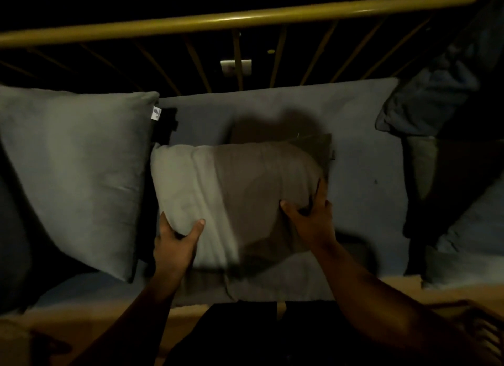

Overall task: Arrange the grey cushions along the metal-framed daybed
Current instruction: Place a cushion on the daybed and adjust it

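Note:
A pale grey cushion (234,196) sits in the middle of the daybed's blue-grey mattress (362,174), held from both sides. My left hand (176,243) grips its lower left corner, thumb on top. My right hand (313,215) grips its right edge, fingers pressed into the fabric. A larger grey cushion (79,169) with a small white tag lies to the left, its edge next to the held one. The gold metal rail (245,18) of the daybed runs across the top, with slanted bars below it.
Dark blue-grey cushions or bedding (436,93) pile up at the right end of the daybed, partly in shadow. A wall socket plate (236,67) shows behind the bars. The mattress's front edge meets a tan floor (450,286). The scene is dimly lit.

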Available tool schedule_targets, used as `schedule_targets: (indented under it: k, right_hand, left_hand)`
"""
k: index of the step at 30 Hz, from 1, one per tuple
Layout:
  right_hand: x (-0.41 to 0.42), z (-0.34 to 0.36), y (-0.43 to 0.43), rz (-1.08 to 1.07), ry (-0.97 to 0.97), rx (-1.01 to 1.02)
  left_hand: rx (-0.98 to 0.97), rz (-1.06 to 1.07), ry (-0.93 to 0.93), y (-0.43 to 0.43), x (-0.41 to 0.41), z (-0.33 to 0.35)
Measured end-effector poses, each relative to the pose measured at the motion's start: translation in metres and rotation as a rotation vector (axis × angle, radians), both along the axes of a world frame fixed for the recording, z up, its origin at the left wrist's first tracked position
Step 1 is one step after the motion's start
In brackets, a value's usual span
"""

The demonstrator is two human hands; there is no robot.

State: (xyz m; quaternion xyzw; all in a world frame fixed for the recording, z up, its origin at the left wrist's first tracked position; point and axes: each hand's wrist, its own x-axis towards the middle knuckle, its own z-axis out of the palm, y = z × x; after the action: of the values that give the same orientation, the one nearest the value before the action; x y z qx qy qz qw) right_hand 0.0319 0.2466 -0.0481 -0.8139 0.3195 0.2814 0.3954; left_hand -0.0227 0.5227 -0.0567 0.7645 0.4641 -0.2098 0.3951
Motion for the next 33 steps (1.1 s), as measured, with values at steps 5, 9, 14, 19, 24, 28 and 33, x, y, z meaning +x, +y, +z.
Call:
schedule_targets:
  k: [5,9,14,19,24,28,33]
  right_hand:
    - [-0.007,0.001,0.003,0.015,0.008,-0.018]
    - [-0.009,-0.002,0.001,0.051,0.064,0.003]
    - [-0.008,-0.004,0.020,0.125,0.077,0.007]
    - [-0.012,-0.003,0.007,0.053,0.023,0.150]
    - [-0.015,-0.005,0.024,0.036,0.043,0.071]
    - [-0.028,0.002,0.039,0.017,-0.029,0.083]
    - [-0.014,-0.008,0.062,0.122,0.009,0.056]
  left_hand:
    - [0.009,-0.035,0.039,0.006,-0.004,0.005]
    - [-0.011,-0.074,0.087,0.013,-0.003,0.006]
    - [-0.107,0.023,0.029,0.033,0.006,-0.008]
    - [-0.220,0.142,0.093,0.054,0.004,-0.020]
    - [-0.257,0.213,0.068,0.035,0.017,-0.019]
    - [-0.145,0.208,0.037,0.044,0.007,-0.002]
    - [-0.014,0.018,0.074,0.054,0.010,0.004]
